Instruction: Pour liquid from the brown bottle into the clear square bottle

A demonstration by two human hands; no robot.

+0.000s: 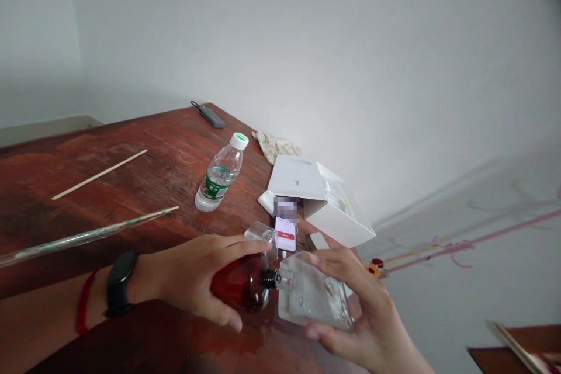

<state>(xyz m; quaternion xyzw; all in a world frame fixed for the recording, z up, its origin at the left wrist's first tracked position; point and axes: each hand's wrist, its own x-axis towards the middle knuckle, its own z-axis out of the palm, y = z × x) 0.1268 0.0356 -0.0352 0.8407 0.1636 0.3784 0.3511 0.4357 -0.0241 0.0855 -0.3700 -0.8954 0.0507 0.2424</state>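
My left hand [197,274] is wrapped round a rounded bottle [245,286] of dark red colour with a black neck. It lies tilted on its side, neck toward the right. My right hand [362,298] grips a flat, square-sided clear glass bottle [309,292] between thumb and fingers, its neck pointing left. The two necks meet mouth to mouth, or nearly so; whether one sits inside the other I cannot tell. Just behind the red bottle is another clear, flat glass piece [258,231], partly hidden by my left fingers.
A water bottle [219,175] with a green label stands on the brown table [131,158]. Behind my hands are a lit phone [286,234], white boxes [298,178] and a cloth [276,146]. Thin sticks [100,174] lie at left, a grey device [210,115] at the far corner.
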